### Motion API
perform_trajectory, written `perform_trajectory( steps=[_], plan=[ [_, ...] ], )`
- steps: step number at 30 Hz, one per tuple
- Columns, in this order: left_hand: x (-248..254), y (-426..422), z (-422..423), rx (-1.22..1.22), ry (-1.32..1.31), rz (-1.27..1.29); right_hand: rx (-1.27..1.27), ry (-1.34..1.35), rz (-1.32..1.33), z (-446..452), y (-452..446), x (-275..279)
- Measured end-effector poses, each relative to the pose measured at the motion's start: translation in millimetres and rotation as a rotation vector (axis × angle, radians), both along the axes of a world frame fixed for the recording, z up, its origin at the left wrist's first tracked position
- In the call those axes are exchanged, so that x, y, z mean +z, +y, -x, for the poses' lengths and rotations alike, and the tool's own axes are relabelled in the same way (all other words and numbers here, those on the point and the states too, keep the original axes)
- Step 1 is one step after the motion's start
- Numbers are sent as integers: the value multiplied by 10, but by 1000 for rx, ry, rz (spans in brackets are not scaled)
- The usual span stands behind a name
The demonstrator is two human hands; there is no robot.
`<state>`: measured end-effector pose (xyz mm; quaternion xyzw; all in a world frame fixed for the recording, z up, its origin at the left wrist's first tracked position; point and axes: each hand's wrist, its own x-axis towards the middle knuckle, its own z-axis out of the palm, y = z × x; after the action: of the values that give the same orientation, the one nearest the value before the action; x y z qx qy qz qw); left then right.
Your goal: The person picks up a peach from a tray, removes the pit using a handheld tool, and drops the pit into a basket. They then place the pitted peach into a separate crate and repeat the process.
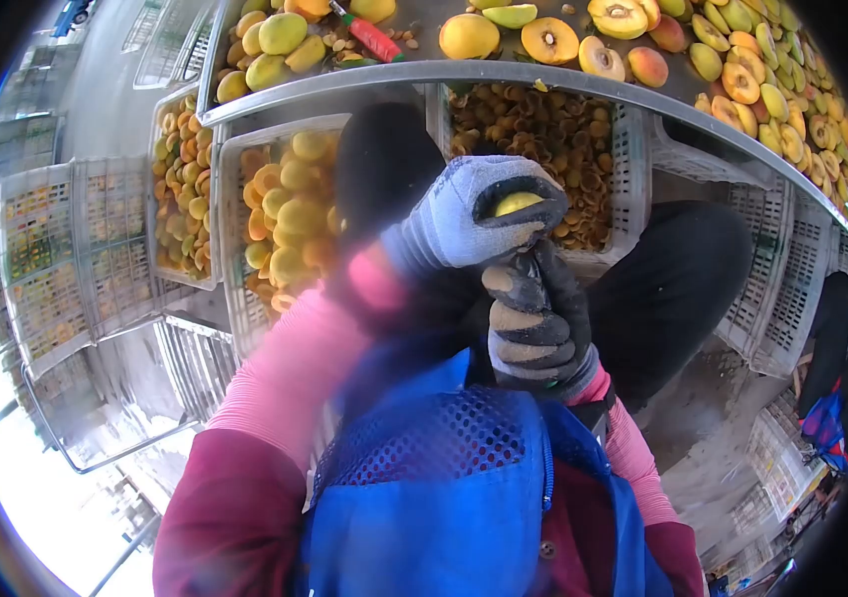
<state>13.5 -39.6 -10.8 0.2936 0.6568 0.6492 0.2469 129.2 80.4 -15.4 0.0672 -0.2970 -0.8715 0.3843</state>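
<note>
My left hand (479,209), in a pale blue-grey glove with dark fingertips, is closed around a yellow-green apricot (519,204). Part of the fruit shows between thumb and fingers. Just below it, my right hand (538,318), in a grey and black glove, is curled into a fist. Its upper end meets the left hand under the fruit. Whatever the right fist grips is hidden by its fingers. Above my hands, a metal-edged table (424,72) carries whole and halved apricots (550,41) and a red-handled tool (372,37).
Beneath the table edge, one crate (628,184) holds many brownish apricot pieces. Left of my knee, another crate (235,224) holds yellow-orange apricots, with a further fruit-filled crate (157,189) beyond. Stacked white crates (76,259) stand at left, others (782,269) at right.
</note>
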Motion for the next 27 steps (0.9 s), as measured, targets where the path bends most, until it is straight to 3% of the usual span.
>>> perform_trajectory(
  steps=[1,2,4,6,9,12,13,14,15,16,18,19,20,22,23,26,27],
  plan=[
    [7,10,9,-33,28,-25,-6,-8,65,-6,-11,19],
    [35,35,-57,-43,-265,-81,-22,14,70,-4,-12,21],
    [-37,133,-153,60,-102,-137,-46,57,84,6,-23,-4],
    [-90,206,-219,107,-141,-171,-85,71,43,-1,-22,-55],
    [-25,268,-335,414,-1062,-612,-181,122,21,-2,119,-71],
    [-242,58,-297,581,-738,-332,-181,48,-140,66,132,-237],
    [-262,-6,-269,614,-883,-370,-166,-9,-223,61,106,-360],
    [-212,-115,-253,610,-967,-375,-97,-51,-45,79,81,-505],
    [-122,-250,-228,604,-1048,-380,-82,-57,-62,73,84,-509],
    [-263,-457,-286,736,-269,2,-69,-58,-80,72,93,-508],
    [52,-805,-275,611,455,460,-72,-47,-206,72,123,-479],
    [-201,-1295,-268,813,413,695,-70,-30,-208,80,155,-480],
    [-264,-1664,-120,808,354,548,-68,-6,-214,98,189,-510],
    [-282,-2194,50,845,239,936,-60,-14,-155,103,225,-601],
    [-267,-2323,83,855,177,1469,-72,-38,-166,109,228,-618],
    [-5,-1958,148,763,352,1900,-105,-86,-202,121,224,-663],
    [41,-1797,218,816,532,1618,-112,-74,-222,138,222,-675]
  ],
)
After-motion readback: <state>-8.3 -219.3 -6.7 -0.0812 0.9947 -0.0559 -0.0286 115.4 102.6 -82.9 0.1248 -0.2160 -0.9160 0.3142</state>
